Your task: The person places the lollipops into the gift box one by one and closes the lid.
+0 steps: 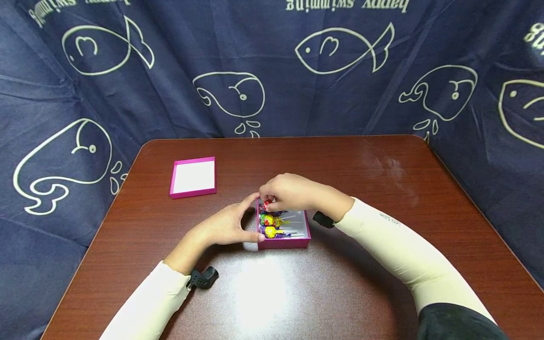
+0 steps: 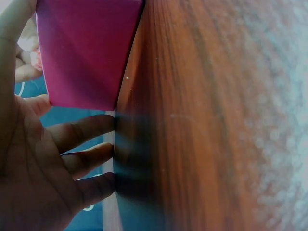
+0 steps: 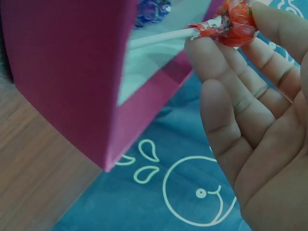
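A pink box (image 1: 284,243) with a pale inside lies on the table, holding lollipops in a column with their sticks toward the right. Two have yellow wrappers, the middle lollipop (image 1: 268,220) and the front lollipop (image 1: 270,232). My left hand (image 1: 229,224) grips the box's left end between thumb and index finger; its other fingers extend below the box (image 2: 86,53) in the left wrist view. My right hand (image 1: 291,192) pinches a red-wrapped lollipop (image 3: 236,24) by its head at the box's back left. Its white stick reaches over the box's inside. A purple wrapper (image 3: 153,10) shows behind it.
A shallow pink lid (image 1: 193,192) with a white inside lies at the back left of the brown table (image 1: 361,170). A dark blue curtain (image 1: 272,52) with fish and whale drawings hangs behind and beside the table.
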A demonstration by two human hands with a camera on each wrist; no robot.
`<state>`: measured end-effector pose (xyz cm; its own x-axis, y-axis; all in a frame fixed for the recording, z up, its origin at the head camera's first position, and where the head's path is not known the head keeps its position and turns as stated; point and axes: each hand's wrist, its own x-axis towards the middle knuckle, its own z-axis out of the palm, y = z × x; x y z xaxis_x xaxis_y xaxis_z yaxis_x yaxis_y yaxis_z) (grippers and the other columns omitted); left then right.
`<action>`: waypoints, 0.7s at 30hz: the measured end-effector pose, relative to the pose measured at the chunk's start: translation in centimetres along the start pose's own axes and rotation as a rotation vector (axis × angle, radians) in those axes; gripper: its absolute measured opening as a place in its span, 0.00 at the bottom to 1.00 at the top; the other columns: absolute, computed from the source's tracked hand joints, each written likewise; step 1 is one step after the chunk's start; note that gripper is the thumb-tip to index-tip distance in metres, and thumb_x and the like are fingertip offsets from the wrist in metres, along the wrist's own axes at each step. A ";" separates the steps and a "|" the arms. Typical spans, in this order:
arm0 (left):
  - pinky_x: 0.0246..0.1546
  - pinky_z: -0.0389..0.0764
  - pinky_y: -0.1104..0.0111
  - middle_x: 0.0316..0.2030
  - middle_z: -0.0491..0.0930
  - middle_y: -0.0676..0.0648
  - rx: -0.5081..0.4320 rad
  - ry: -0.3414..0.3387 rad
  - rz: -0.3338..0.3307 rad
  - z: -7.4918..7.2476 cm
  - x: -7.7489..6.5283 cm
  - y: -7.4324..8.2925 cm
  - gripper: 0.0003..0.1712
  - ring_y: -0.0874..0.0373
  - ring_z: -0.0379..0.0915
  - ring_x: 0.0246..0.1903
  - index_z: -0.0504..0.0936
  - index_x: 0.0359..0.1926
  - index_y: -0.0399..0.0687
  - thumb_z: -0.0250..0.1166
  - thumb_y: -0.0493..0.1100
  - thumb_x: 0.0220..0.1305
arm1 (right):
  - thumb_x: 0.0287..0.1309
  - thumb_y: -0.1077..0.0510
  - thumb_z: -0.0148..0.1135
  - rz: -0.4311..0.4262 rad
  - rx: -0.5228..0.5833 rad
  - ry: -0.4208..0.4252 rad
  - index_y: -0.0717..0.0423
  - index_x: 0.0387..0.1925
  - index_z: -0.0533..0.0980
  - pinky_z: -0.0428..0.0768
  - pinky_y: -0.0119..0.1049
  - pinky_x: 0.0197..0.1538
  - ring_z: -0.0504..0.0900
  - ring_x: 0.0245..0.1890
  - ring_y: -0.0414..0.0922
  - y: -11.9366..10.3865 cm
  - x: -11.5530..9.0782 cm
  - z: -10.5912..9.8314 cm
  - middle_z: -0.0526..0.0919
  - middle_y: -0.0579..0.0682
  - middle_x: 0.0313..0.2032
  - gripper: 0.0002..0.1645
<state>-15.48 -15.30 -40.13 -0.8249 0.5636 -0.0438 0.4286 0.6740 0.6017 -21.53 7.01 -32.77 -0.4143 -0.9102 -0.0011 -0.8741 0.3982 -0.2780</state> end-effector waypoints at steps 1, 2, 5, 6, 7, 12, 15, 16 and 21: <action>0.66 0.64 0.53 0.61 0.75 0.40 0.004 0.000 -0.001 0.0 0.0 0.0 0.64 0.48 0.68 0.63 0.49 0.78 0.48 0.73 0.67 0.50 | 0.57 0.58 0.70 0.000 -0.010 -0.007 0.52 0.33 0.78 0.74 0.33 0.34 0.73 0.27 0.37 -0.1 0.0 0.1 0.77 0.40 0.26 0.06; 0.66 0.64 0.53 0.61 0.75 0.40 0.007 -0.002 -0.003 0.0 0.0 0.0 0.64 0.48 0.68 0.63 0.49 0.78 0.48 0.73 0.67 0.50 | 0.57 0.58 0.70 0.003 -0.022 -0.013 0.52 0.33 0.78 0.74 0.33 0.33 0.73 0.27 0.37 -0.1 0.0 0.2 0.77 0.40 0.26 0.06; 0.66 0.64 0.53 0.61 0.75 0.40 0.007 0.000 -0.002 0.0 0.0 0.0 0.64 0.48 0.68 0.63 0.49 0.78 0.49 0.73 0.67 0.51 | 0.57 0.57 0.71 0.011 -0.052 -0.018 0.52 0.33 0.79 0.74 0.34 0.32 0.72 0.26 0.38 -0.1 0.0 0.6 0.76 0.39 0.25 0.06; 0.66 0.64 0.53 0.61 0.75 0.40 0.006 0.000 0.001 0.1 0.0 0.0 0.64 0.48 0.68 0.63 0.48 0.78 0.49 0.73 0.67 0.51 | 0.57 0.57 0.71 0.014 -0.061 -0.020 0.51 0.33 0.79 0.73 0.34 0.31 0.71 0.25 0.37 -0.1 0.0 0.7 0.76 0.39 0.25 0.06; 0.66 0.65 0.53 0.60 0.76 0.40 0.004 0.001 0.003 0.1 0.0 0.0 0.64 0.48 0.69 0.63 0.48 0.78 0.50 0.73 0.67 0.51 | 0.57 0.57 0.71 0.016 -0.068 -0.022 0.51 0.33 0.79 0.72 0.34 0.30 0.71 0.25 0.37 0.0 0.0 0.8 0.75 0.38 0.24 0.06; 0.65 0.65 0.54 0.60 0.76 0.40 -0.007 0.002 0.007 0.1 0.1 0.1 0.64 0.49 0.69 0.63 0.48 0.79 0.53 0.73 0.67 0.51 | 0.58 0.56 0.71 0.020 -0.102 -0.017 0.50 0.31 0.79 0.70 0.33 0.28 0.69 0.23 0.36 0.1 -0.1 1.3 0.74 0.37 0.23 0.06; 0.65 0.65 0.53 0.60 0.75 0.39 -0.006 -0.001 -0.002 0.1 0.1 0.1 0.64 0.48 0.69 0.63 0.48 0.79 0.53 0.73 0.66 0.51 | 0.58 0.56 0.71 0.028 -0.118 -0.017 0.49 0.31 0.79 0.70 0.33 0.27 0.69 0.22 0.37 0.1 0.0 1.3 0.74 0.37 0.22 0.06; 0.65 0.65 0.53 0.60 0.75 0.39 -0.006 0.000 -0.003 0.1 0.0 0.1 0.64 0.48 0.69 0.63 0.48 0.79 0.52 0.73 0.66 0.51 | 0.58 0.55 0.71 0.032 -0.126 -0.019 0.49 0.31 0.79 0.70 0.33 0.27 0.68 0.22 0.37 0.0 0.0 1.3 0.74 0.37 0.22 0.06; 0.66 0.64 0.53 0.61 0.75 0.39 -0.006 0.001 -0.006 0.0 0.0 0.1 0.63 0.47 0.68 0.63 0.48 0.78 0.52 0.73 0.66 0.51 | 0.58 0.55 0.71 0.045 -0.169 -0.032 0.48 0.28 0.78 0.68 0.35 0.26 0.66 0.21 0.38 -0.2 0.2 1.5 0.72 0.38 0.20 0.08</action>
<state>-15.38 -15.21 -40.08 -0.8277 0.5593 -0.0462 0.4217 0.6742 0.6063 -21.09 6.55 -34.21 -0.4476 -0.8933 -0.0415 -0.8865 0.4493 -0.1111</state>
